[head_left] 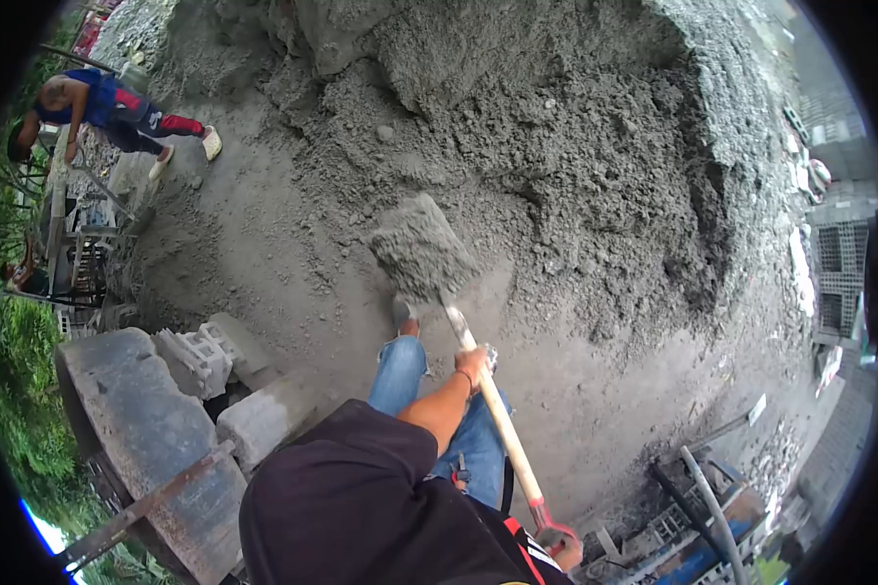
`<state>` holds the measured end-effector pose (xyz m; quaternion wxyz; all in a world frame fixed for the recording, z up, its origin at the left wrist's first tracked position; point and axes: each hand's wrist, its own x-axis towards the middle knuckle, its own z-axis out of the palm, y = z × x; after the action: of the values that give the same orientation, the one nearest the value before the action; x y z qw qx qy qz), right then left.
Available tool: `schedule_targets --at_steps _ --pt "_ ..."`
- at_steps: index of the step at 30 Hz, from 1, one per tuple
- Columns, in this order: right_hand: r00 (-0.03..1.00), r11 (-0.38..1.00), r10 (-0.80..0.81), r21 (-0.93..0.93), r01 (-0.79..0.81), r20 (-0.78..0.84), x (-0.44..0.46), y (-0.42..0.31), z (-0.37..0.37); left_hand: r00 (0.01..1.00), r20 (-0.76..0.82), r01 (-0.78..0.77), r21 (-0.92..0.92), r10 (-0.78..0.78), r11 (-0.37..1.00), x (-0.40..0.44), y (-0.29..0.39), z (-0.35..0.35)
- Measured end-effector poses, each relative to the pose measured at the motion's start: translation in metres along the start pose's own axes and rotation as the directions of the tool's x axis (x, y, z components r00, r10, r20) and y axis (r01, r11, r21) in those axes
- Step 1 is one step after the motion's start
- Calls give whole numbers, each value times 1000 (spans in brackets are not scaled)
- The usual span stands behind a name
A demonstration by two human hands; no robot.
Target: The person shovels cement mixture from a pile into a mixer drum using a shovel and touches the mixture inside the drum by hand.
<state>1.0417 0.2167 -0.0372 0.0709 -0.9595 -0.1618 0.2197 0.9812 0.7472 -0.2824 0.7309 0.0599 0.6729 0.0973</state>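
Observation:
A shovel with a pale wooden shaft (505, 426) slants across the middle of the view, its blade heaped with grey sand (422, 252). My left hand (475, 366) is wrapped round the shaft just behind the blade. At the other end, my right hand (564, 552) holds the red handle (553, 532), partly cut off by my clothing. The loaded blade is above the ground, near my foot and in front of a large pile of grey sand (595, 166).
To the left lie concrete blocks (205, 359) beside a large metal machine part (151, 439) with a rusty bar. Another person (98, 107) bends over at the upper left. Block-making equipment (698, 522) stands at the lower right, with stacked blocks (842, 273) at the right edge.

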Motion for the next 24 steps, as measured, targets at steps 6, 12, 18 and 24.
schedule_targets --at_steps 6,12,18,24 --pt "545 129 503 566 -815 671 -74 -17 -162 998 -18 63 -29 -64 998 -112 -125 -12" --pt "666 387 608 571 -724 433 -124 -25 -182 981 162 137 -183 -108 973 -121 -168 -73" --pt "902 619 326 658 -430 283 -128 -106 -109 966 22 -229 -384 257 894 -187 -50 -192" --pt "962 605 -174 794 -64 210 -137 -271 -29 735 -266 -645 -556 624 524 -343 139 -376"
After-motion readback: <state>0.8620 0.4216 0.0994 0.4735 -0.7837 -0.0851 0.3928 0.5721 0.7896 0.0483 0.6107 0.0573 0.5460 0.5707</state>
